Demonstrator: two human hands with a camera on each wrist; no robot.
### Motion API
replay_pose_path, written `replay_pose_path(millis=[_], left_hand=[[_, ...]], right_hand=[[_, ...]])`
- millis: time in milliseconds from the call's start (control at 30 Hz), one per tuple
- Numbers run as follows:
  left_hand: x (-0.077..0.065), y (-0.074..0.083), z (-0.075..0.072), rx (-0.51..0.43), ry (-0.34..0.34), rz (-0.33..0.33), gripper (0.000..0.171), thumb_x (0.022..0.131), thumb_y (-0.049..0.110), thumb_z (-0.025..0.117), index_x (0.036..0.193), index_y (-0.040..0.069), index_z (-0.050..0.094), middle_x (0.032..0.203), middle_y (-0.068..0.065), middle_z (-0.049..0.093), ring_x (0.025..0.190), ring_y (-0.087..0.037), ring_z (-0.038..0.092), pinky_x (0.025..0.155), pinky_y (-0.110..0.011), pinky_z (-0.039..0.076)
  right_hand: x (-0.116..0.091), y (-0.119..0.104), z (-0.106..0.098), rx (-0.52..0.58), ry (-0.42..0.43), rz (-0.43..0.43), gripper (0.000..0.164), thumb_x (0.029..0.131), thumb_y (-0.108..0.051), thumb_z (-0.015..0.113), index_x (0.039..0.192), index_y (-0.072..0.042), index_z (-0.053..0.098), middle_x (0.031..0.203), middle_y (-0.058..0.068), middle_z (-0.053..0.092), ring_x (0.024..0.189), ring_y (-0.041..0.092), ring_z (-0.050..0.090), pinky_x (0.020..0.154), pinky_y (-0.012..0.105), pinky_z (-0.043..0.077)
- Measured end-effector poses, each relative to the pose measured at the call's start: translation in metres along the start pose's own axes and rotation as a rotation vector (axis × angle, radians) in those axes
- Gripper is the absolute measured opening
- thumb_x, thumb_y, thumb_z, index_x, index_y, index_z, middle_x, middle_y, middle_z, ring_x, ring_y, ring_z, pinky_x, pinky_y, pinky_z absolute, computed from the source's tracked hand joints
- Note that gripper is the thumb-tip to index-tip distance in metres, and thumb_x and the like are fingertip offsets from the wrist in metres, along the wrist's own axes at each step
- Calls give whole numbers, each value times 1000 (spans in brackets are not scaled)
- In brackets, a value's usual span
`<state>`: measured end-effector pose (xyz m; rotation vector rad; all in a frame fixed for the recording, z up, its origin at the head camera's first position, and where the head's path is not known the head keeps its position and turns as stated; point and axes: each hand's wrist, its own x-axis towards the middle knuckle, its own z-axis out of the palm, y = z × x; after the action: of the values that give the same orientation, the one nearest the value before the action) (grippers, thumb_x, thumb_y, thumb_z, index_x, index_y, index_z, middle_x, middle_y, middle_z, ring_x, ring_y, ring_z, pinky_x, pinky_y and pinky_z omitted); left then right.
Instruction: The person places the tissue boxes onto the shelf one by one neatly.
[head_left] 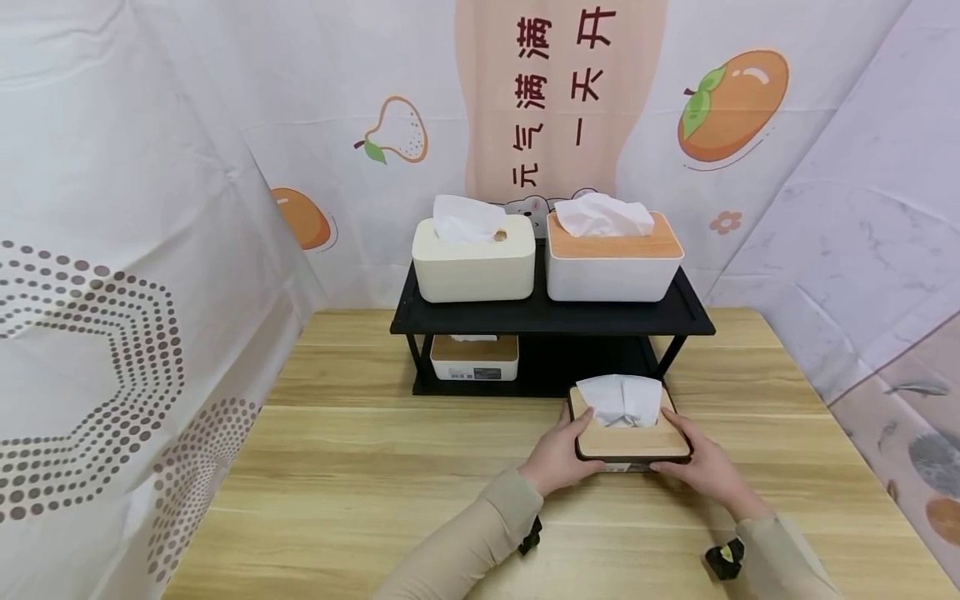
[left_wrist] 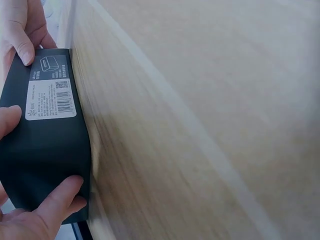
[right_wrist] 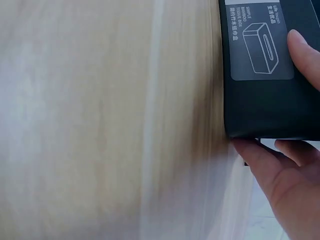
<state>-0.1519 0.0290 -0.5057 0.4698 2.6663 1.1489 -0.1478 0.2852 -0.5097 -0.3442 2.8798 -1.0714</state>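
Note:
A black tissue box [head_left: 633,442] with a light wooden lid and a white tissue sticking out is at the front right of a black two-tier rack. My left hand [head_left: 558,454] grips its left side, thumb on the front face and fingers along the end. On the opposite side my right hand [head_left: 701,462] holds it the same way. In the left wrist view the box's dark front [left_wrist: 45,145] carries a printed label, with its lower edge close to the tabletop. The right wrist view shows the label [right_wrist: 260,42] beside my right thumb.
The black rack [head_left: 480,318] bears a cream tissue box [head_left: 472,279] and a white one with a wooden lid [head_left: 615,279] on top. A smaller white tissue box [head_left: 474,369] sits at the lower shelf's left. Wood-grain tabletop [head_left: 360,467] spreads in front; printed cloth [head_left: 300,100] hangs behind.

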Motion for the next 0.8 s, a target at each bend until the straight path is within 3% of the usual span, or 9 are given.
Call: replay_pose_path(millis=[333, 600, 800], left_hand=[[-9, 0, -1, -44, 40, -11, 82, 81, 31, 75, 149, 20, 31, 154, -25, 14, 132, -37, 40, 100, -37, 44], [-16, -2, -6, -31, 95, -19, 83, 78, 30, 77, 147, 15, 35, 152, -29, 18, 128, -37, 46, 99, -36, 46], [-15, -5, -14, -10, 164, 19, 83, 76, 28, 79, 147, 15, 37, 151, -30, 21, 117, -38, 55, 94, -37, 49]], right_hand=[[1, -4, 5, 85, -6, 24, 90, 74, -25, 81, 146, -2, 32, 142, 32, 37, 123, 46, 46, 91, 48, 46], [2, -13, 11, 145, -5, 6, 88, 73, -21, 82, 145, -3, 34, 141, 31, 38, 121, 43, 47, 82, 16, 46], [8, -26, 12, 207, 23, -15, 88, 74, -14, 81, 146, -3, 33, 142, 32, 36, 121, 42, 47, 76, 10, 44]])
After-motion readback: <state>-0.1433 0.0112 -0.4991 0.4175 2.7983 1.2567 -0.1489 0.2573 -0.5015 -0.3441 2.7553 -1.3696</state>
